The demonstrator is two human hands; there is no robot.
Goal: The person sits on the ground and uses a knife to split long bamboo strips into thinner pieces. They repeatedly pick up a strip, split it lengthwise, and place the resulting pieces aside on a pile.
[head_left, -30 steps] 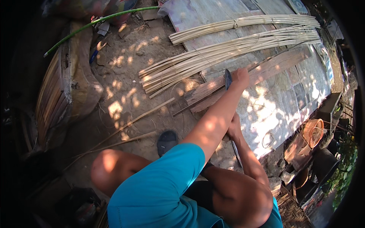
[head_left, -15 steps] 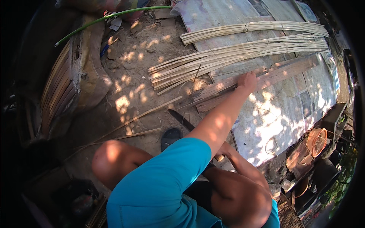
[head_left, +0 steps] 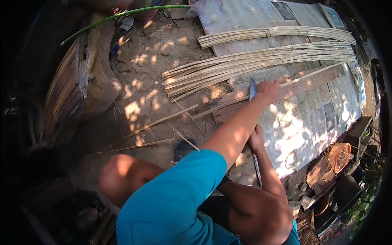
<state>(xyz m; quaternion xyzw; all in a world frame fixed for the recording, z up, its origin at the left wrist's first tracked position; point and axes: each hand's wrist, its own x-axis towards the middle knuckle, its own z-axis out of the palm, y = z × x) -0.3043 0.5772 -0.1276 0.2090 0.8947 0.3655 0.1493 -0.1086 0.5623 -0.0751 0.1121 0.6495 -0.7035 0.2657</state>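
Note:
My left hand (head_left: pixel 268 92) is closed on a long thin bamboo strip (head_left: pixel 312 74), pressing it along a weathered wooden board (head_left: pixel 302 85). Beneath my left forearm, my right hand (head_left: pixel 256 139) grips a knife, whose handle is mostly hidden. The knife's blade (head_left: pixel 253 88) shows beyond the forearm, pointing away from me, right beside my left hand and over the strip. Past the board lies a loose spread of split bamboo strips (head_left: pixel 245 63), and farther off a tied bundle of strips (head_left: pixel 277 32). A short bamboo sliver (head_left: pixel 184 138) slants above a dark sandal (head_left: pixel 182 152).
Flattened printed sheets (head_left: pixel 298 134) lie under the board and bundles. A green pole (head_left: pixel 118 17) crosses the far left, near a curved brown sheet (head_left: pixel 98 77) holding more strips. An orange basket (head_left: pixel 339 157) stands at the right among wood pieces. Long strips (head_left: pixel 159 121) rest on the dirt.
The knife has swung from near the sandal up to the board beside my left hand. My right hand has moved forward. Loose slivers now show near the sandal.

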